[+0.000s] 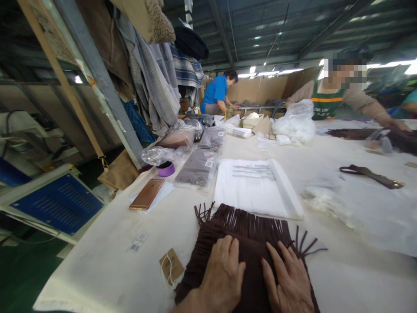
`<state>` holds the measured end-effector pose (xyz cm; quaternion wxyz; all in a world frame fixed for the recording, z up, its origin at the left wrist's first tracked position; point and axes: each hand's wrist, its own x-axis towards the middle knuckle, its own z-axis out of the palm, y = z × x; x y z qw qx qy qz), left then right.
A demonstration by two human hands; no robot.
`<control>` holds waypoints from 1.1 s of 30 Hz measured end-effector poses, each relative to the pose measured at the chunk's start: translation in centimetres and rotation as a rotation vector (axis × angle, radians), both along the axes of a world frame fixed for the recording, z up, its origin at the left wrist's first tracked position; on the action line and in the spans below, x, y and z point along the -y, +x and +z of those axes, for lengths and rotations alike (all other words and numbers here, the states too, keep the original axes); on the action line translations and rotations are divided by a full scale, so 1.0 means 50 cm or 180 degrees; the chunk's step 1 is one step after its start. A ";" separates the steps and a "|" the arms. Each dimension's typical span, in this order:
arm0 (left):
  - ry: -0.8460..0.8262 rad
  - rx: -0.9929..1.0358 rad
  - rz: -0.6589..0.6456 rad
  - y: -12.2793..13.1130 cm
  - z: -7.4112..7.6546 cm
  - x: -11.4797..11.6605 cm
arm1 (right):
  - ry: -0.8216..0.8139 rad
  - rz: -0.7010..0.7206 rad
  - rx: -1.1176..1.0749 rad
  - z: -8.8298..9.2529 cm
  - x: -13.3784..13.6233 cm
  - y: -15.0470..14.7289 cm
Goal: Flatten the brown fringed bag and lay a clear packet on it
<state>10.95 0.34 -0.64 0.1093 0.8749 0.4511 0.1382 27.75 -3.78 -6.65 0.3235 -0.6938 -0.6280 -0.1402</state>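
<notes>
At the left of the tabletop [107, 261], a phone [146, 194] is lying well apart from the work, and a cardboard tag [171, 266] with white string is lying just beside the left edge of the dark brown fringed piece [251, 254]. Next, the left hand [223, 274] is resting palm down on that piece, its fingers held close together and slightly bent, its thumb standing off toward the middle; no grip on the material is showing, though a pinch under the palm cannot be ruled out. The piece itself is lying flat directly beneath both hands, its fringe [252, 219] pointing forward, away from the person, just beyond the fingertips. Its near end is running out of view, so its long axis cannot be determined. Beyond the fringe, a white printed bag [256, 187] is lying flat. The right hand [289, 278] is bearing on the piece's right part, fingers extended and spread, apparently gripping nothing. Neither hand is clearly nearer; a strip of brown material is separating them. Farther right, a brown strap [371, 174] is lying well apart from both hands.
</notes>
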 end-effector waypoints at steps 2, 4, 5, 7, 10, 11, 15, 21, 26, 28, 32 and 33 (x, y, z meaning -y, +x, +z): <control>0.0718 -0.0074 -0.0472 0.018 -0.012 0.015 | -0.0022 0.0040 0.0027 -0.009 -0.002 0.001; 0.1462 0.0225 -0.1020 0.027 -0.006 0.019 | -0.0001 0.0014 0.0112 -0.003 -0.002 -0.002; 0.1705 0.0457 -0.1216 0.024 0.005 0.016 | -0.0007 0.0039 0.0178 0.007 0.001 -0.003; 0.1706 0.0932 -0.1225 -0.006 0.036 -0.003 | -0.0080 0.0091 0.0160 0.042 0.010 0.003; 0.0185 0.1501 0.0615 -0.097 0.070 -0.070 | -0.0199 -0.0091 -0.0676 0.111 0.034 0.046; -0.0523 0.1697 0.1198 -0.131 0.071 -0.098 | -0.0226 -0.0270 -0.1162 0.130 0.043 0.070; -0.3325 0.2693 0.1990 -0.213 0.052 -0.183 | -0.0861 -0.0811 -0.3601 0.162 0.067 0.171; -0.4991 0.2802 0.1347 -0.177 0.072 -0.207 | -0.1887 -0.0402 -0.5100 0.162 0.032 0.183; -0.5830 0.3185 0.0804 -0.131 0.065 -0.235 | -0.2741 0.0769 -0.6439 0.168 -0.025 0.184; -0.6112 0.3252 0.0671 -0.117 0.057 -0.248 | -0.2740 0.1284 -0.6833 0.159 -0.051 0.192; -0.6448 0.2958 0.0339 -0.088 0.044 -0.266 | -0.2897 0.1776 -0.7092 0.138 -0.097 0.194; -0.6382 0.2829 0.0330 -0.080 0.040 -0.269 | -0.3035 0.1801 -0.7093 0.135 -0.106 0.192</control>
